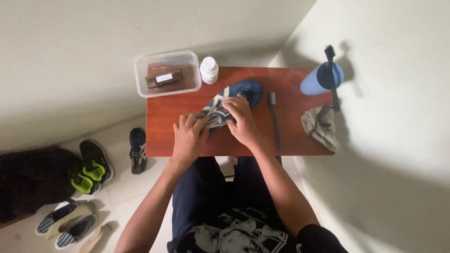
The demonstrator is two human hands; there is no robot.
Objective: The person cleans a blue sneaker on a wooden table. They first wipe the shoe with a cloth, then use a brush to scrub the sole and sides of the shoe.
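While lying on the red table (178, 112) | blue sneaker (246, 90), white stripes | left hand (188, 138), right hand (242, 121) both gripping it

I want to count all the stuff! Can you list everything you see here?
shoe: 1, blue with white stripes, table middle, under both hands
table: 1, red-brown, by the wall
box: 1, clear, table's back left corner
bottle: 1, white, beside box
toothbrush: 1, dark, right of shoe
cup: 1, blue, back right, long brush in it
cloth: 1, khaki, table's right edge
floor shoes: several, left floor
left hand: on shoe
right hand: on shoe
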